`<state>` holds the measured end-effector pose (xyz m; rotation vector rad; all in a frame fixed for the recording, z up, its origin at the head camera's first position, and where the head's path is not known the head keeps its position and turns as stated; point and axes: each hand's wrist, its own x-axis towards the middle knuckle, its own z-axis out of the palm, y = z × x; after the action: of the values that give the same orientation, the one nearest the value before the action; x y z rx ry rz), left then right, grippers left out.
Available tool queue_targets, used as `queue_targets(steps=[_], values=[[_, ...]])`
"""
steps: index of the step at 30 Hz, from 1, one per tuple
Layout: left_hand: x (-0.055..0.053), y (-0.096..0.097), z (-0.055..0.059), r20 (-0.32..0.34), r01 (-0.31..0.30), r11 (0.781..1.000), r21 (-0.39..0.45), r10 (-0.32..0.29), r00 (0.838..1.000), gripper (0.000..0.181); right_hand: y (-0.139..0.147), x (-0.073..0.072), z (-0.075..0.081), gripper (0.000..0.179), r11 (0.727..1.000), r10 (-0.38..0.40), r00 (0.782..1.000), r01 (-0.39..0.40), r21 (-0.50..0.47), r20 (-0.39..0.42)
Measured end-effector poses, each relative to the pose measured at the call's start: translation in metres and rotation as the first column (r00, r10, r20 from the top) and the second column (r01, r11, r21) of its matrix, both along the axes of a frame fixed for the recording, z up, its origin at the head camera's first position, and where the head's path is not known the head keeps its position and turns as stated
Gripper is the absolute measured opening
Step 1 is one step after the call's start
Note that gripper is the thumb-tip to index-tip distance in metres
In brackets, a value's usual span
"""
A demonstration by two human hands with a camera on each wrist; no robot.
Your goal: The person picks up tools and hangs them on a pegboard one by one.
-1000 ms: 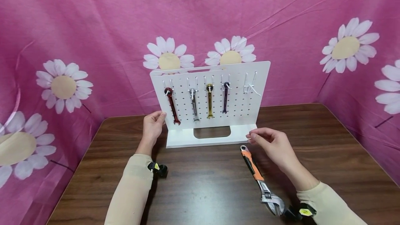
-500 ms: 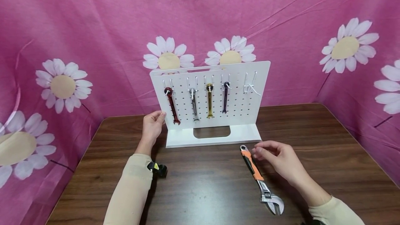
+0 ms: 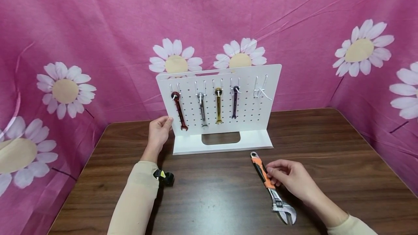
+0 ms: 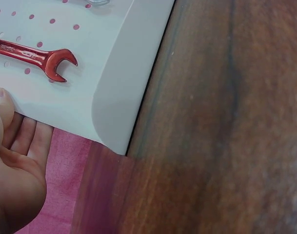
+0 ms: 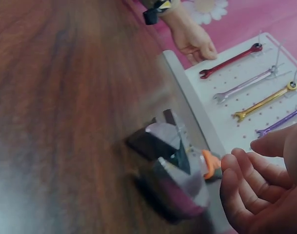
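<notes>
A white pegboard stand [image 3: 251, 139] stands upright on the table. My left hand [image 3: 159, 132] pinches its left edge, thumb on the front and fingers behind, as the left wrist view shows. An adjustable wrench [image 3: 269, 185] with an orange and black handle lies in front of the board's right side, jaw towards me. Beside its handle is my right hand [image 3: 295, 180], fingers loosely bent and thumb apart from them in the right wrist view; whether the fingertips touch the handle I cannot tell. A red wrench [image 3: 180, 111], a silver one [image 3: 203, 110], a gold one [image 3: 218, 106] and a purple one [image 3: 235, 103] hang on the board.
A bare white hook [image 3: 260, 91] sits at the board's upper right. Brown wood table [image 3: 209, 191] surrounds the stand. Behind and at the sides hangs a pink cloth [image 3: 130, 28] with daisies.
My right hand has left the base's right front corner and come back towards me, down beside the adjustable wrench's handle. My left hand stays at the board's edge.
</notes>
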<state>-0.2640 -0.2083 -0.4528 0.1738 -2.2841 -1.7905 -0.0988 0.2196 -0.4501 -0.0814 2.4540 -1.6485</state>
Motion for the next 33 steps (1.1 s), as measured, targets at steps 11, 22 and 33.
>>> queue_targets(steps=[11,22,33], values=[[0.002,0.001,0.003,-0.001,0.006,1.0,0.022,-0.006,1.0,0.026,0.003,0.005,-0.005,0.02,0.991,-0.018,0.999,0.012,0.132,0.046],[0.002,0.002,0.003,-0.01,0.012,1.0,0.018,-0.012,1.0,0.026,-0.008,-0.003,-0.003,0.027,0.921,-0.007,1.0,0.009,0.39,-0.007],[0.001,0.001,0.001,-0.011,0.002,1.0,0.02,-0.002,1.0,0.026,-0.015,-0.011,-0.005,0.037,0.853,-0.012,0.999,0.032,0.521,-0.042]])
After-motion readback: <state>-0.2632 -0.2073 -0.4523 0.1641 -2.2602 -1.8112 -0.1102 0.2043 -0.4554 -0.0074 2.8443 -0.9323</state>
